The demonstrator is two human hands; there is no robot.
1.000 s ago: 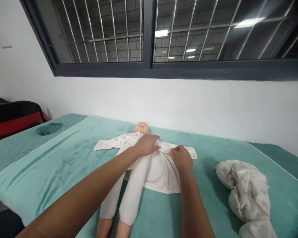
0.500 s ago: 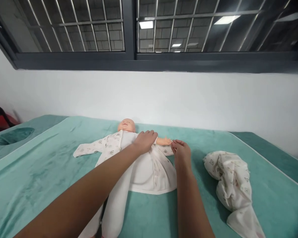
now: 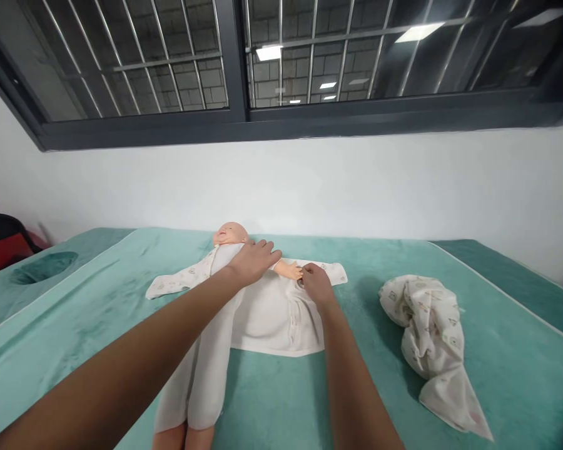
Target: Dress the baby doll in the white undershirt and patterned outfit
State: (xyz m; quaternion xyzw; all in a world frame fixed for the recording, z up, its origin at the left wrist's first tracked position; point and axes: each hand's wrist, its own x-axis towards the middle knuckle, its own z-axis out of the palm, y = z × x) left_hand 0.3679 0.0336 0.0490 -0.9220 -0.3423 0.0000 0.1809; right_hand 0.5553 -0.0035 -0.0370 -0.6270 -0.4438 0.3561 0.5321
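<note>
White cloth of an opened jacket (image 3: 274,319) lies below the right hand (image 3: 318,284), whose fingers are curled together against the doll's hand (image 3: 289,270); whether it is pinched cannot be told. The doll's upper arm is covered by the left hand (image 3: 254,261), its fingers stretched and only slightly bent; anything gripped beneath is hidden. The doll (image 3: 231,234) is laid on its back, head toward the wall (image 3: 291,181), partly hidden by the left forearm. As judged here, one bare arm is being handled beside the loose sleeve (image 3: 336,272), which is spread flat; for the next move, a steadied shoulder and a clear sleeve opening would be called for. The other sleeve (image 3: 173,282) seems to be filled by the second arm. Counted outward: one doll, one jacket, two sleeves, two white trouser legs (image 3: 209,375). One patterned bundle (image 3: 426,325) is set well apart, on one green cover (image 3: 281,400). One hollow (image 3: 44,267) is seen near the left edge, beside one red-and-black object (image 3: 2,253). Above, one barred window (image 3: 300,120) is fitted.
</note>
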